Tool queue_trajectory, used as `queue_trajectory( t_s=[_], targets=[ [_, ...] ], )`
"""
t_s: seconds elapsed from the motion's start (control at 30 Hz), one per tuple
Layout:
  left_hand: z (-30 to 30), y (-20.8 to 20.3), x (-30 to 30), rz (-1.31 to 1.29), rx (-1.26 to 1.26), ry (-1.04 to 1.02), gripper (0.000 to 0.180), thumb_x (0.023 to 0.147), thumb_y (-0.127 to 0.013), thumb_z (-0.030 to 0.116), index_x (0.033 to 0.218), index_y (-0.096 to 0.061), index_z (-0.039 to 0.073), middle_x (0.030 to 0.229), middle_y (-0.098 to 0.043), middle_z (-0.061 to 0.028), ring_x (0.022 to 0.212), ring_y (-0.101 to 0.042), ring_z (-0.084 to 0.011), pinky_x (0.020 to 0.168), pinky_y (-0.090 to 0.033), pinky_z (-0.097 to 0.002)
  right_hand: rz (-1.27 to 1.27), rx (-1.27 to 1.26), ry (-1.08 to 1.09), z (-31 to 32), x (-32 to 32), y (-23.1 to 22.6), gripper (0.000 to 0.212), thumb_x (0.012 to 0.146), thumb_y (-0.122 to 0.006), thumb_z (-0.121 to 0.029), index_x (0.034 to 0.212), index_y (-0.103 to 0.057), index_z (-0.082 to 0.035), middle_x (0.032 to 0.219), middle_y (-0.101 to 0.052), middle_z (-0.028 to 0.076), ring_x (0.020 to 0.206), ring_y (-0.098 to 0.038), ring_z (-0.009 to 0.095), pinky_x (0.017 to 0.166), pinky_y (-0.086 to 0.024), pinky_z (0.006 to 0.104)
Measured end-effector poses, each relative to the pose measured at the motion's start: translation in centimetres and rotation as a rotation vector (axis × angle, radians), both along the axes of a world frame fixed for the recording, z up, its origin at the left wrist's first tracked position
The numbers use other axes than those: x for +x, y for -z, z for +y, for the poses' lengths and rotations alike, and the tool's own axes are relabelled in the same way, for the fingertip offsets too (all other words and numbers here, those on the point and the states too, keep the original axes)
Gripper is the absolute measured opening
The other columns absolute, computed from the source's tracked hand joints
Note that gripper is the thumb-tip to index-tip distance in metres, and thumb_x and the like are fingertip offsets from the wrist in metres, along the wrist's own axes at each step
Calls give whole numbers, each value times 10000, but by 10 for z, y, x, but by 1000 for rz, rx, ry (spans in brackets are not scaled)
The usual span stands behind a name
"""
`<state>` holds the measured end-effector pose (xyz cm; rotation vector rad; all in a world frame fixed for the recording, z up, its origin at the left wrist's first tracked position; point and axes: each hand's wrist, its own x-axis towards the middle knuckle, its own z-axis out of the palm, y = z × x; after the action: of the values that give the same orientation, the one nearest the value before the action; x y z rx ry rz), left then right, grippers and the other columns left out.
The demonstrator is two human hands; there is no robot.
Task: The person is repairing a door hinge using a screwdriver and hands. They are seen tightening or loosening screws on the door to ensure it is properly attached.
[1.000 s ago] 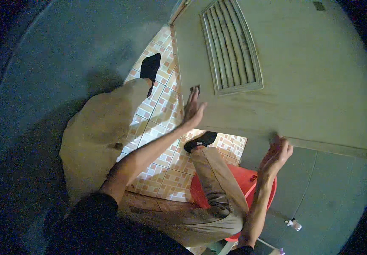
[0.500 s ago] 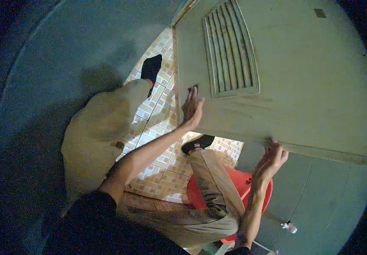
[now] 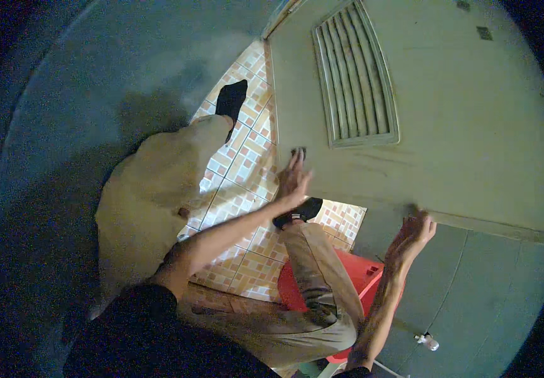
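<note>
A pale olive-beige door panel with a slatted vent fills the upper right. My left hand is at its lower left corner, fingers stretched out and partly apart, the tips against the panel. A small dark patch lies at those fingertips; whether it is shadow or a thing, I cannot make out. On the lower edge, further right, my right hand is closed with curled fingers around the panel's rim. Part of the right fingers is hidden or blurred.
Between my black-socked feet runs a patterned tile floor. A red plastic tub or stool stands beside my bent knee. Grey-green walls close in on the left and lower right. A small tap-like fitting juts from the right wall.
My left hand has slid slightly down along the panel. The right hand has shifted a little right in the picture, still at the lower edge. The view has shifted slightly.
</note>
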<state>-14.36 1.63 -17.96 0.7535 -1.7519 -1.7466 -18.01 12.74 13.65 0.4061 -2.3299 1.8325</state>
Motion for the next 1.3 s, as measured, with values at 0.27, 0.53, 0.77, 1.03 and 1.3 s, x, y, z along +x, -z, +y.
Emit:
queue_trajectory(
  t_s=[0.27,0.53,0.77,1.03,1.3],
  targets=[
    [21,-14,28,-8,-49,52,860,894,-615,333,1550,-166,4,1577,-214,-230,1461,-222,-380,1155,-237,-487,3,-8,36,1,6,2,209,963,-573,-294,1042,-510,-111,1006,-604,29,934,-567,139,806,-435,309],
    [-12,-12,-10,-254,2,54,834,921,-547,425,1555,-175,30,1555,-246,-223,1432,-257,-380,1148,-265,-484,3,10,11,0,12,0,257,974,-564,-299,1094,-490,-84,1077,-603,42,971,-572,144,812,-437,308],
    [-16,-10,-2,-99,-1,-52,790,942,-513,425,1545,-202,20,1531,-288,-241,1421,-290,-368,1147,-271,-480,31,41,53,5,17,7,251,988,-555,-273,1108,-479,-65,1092,-591,60,999,-579,167,865,-456,337],
    [14,-28,0,1,-120,-170,786,921,-536,396,1550,-225,41,1487,-346,-239,1359,-364,-387,1090,-315,-506,0,13,8,-1,16,-2,266,987,-554,-286,1122,-492,-65,1066,-596,59,1013,-580,171,880,-457,346],
    [-33,-24,-13,-20,18,-170,751,946,-504,438,1527,-277,19,1461,-372,-237,1368,-340,-383,1125,-264,-480,55,34,-27,0,21,8,298,997,-559,-316,1114,-500,-49,1059,-614,77,1010,-600,184,850,-461,341]
  ],
)
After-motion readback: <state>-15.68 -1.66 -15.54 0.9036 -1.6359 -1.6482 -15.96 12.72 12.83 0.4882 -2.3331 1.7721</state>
